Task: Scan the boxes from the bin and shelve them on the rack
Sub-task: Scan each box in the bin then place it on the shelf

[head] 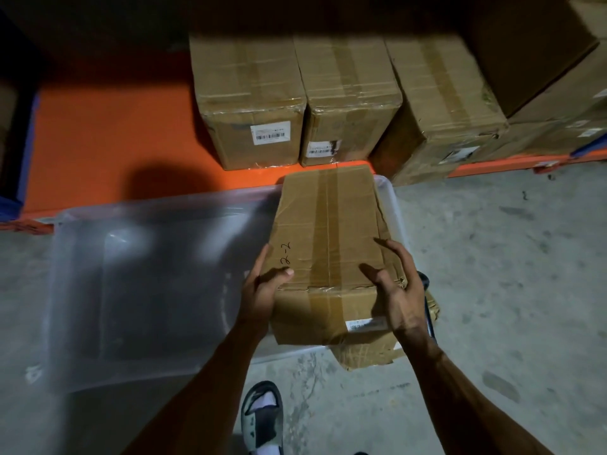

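Both hands, left (262, 287) and right (399, 290), gripped the box (328, 244) by its near corners, above the bin (164, 274). Its cardboard looked dented and soft, probably fairly heavy; holding under the edges seemed safer.

Both hands grip a taped cardboard box (328, 244) marked "2-2" over the right end of the clear plastic bin (82, 290). Left hand (261, 290) clasps the box's near left corner, thumb on top. Right hand (399, 290) clasps the near right corner; a white label (366, 324) shows on the near face beside it. Beyond the bin, an orange shelf (108, 133) carries three taped boxes (249, 103) in a row. Near side of the bin: a sandalled foot (262, 418) on concrete floor (509, 290).
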Available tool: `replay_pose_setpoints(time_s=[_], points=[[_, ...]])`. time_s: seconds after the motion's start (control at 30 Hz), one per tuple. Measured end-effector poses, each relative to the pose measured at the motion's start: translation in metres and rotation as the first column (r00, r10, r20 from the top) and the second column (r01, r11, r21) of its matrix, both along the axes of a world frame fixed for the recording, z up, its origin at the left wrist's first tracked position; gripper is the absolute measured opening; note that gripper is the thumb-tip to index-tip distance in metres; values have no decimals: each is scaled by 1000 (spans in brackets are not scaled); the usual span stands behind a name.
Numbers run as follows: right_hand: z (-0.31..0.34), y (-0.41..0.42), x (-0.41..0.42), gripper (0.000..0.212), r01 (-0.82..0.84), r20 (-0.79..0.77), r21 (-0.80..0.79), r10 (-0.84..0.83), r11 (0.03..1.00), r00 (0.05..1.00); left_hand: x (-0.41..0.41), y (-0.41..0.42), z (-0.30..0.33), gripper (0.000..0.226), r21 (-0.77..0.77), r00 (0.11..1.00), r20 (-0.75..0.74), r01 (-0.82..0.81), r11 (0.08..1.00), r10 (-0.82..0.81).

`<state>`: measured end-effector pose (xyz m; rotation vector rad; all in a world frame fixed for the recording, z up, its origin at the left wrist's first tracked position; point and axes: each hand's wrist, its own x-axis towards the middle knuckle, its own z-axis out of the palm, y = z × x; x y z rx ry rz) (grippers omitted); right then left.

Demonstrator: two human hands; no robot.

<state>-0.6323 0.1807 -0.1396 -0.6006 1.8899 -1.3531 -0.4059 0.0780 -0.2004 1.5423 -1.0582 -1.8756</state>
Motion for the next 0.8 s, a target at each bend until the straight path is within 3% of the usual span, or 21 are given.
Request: replay_pose_setpoints(time_s=[0.13, 0.3, 0.47, 0.6, 0.8], points=[[17, 0, 3, 52, 9, 14, -23, -9, 1000, 1000, 3, -4, 26, 74, -44, 1000, 8, 7, 999, -7], [76, 4, 21, 52, 71, 12, 26, -71, 997, 997, 16, -4, 104, 60, -70, 999, 33, 20, 997, -18], [161, 25, 42, 49, 57, 16, -17, -57, 998, 998, 30, 12, 201, 61, -131, 999, 44, 21, 991, -15], [239, 56, 53, 52, 65, 14, -93, -64, 994, 998, 36, 37, 289, 65, -278, 997, 82, 35, 960, -12], [359, 124, 57, 46, 57, -86, -223, -78, 973, 993, 41, 106, 419, 57, -350, 998, -54, 8, 937, -29]])
